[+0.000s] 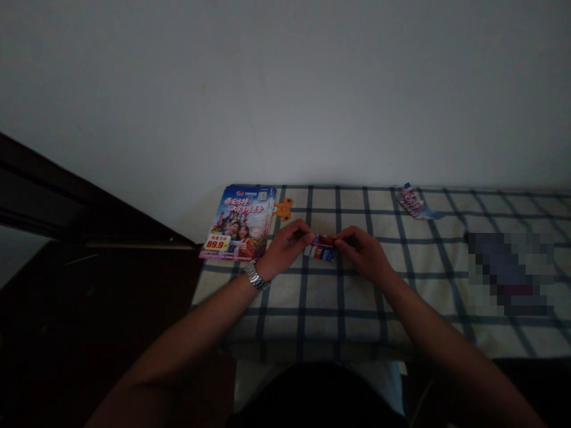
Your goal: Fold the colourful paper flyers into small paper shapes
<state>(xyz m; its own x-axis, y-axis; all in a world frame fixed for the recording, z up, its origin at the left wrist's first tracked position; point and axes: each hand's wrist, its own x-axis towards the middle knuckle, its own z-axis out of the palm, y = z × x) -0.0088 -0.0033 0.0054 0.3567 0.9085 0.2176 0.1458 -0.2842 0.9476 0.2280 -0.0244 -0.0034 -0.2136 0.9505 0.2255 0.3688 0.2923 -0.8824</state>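
Note:
A small piece of printed paper [322,249], red, white and blue, is stretched between my two hands over the checked cloth. My left hand [288,245], with a metal watch [256,275] on its wrist, pinches the left end of the paper. At the other end, the thumb and fingers of my right hand [363,252] pinch its upper right corner. The paper seems folded or creased along its upper part, but it is too small to tell. Left of my left hand lies a stack of printed flyers [241,223].
An orange bear-shaped item [282,209] lies beside the flyers. A crumpled strip of printed paper [414,203] rests toward the back right. Farther right is a blurred-out dark object [508,273]. The checked cloth [285,324] covers the table, which meets a pale wall [285,95].

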